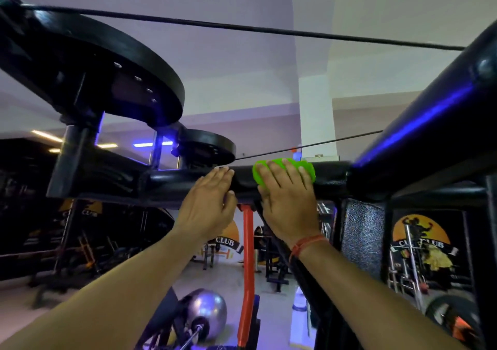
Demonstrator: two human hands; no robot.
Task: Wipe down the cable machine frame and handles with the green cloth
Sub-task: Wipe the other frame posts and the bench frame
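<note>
1. Both hands were raised to the top crossbar (330, 177) of the cable machine. The right hand (286, 202) lay flat, fingers straight and spread, pressing the green cloth (304, 168) onto the bar's upper curve. The left hand (208, 207) rested just beside it on the same bar, fingers extended over the top and thumb tucked below, holding nothing else.
2. The cloth, bunched and bright lime, showed only past the right fingertips and at the knuckle edge; most of it was hidden beneath the palm.
3. Risk, as I judged it: the thin cable (309, 145) ran just beyond the right fingertips, so a long stroke could snag the cloth or drag fingers into it. The small pulley wheel (207, 145) sat close beyond the left hand, a likely pinch point if the cable moved.
4. A flat press without curled fingers could let the cloth slide off the round, glossy tube on a fast pass.
5. The bar was a black painted steel tube, smooth with a slight sheen. Left and above sat a large black disc pulley (113, 72) with small holes.
6. Right of the hands a thick black beam (430, 124) joined the bar, catching blue light.
7. Below the hands hung an orange-red post (248, 269) and a shiny silver ball (208, 309).
</note>
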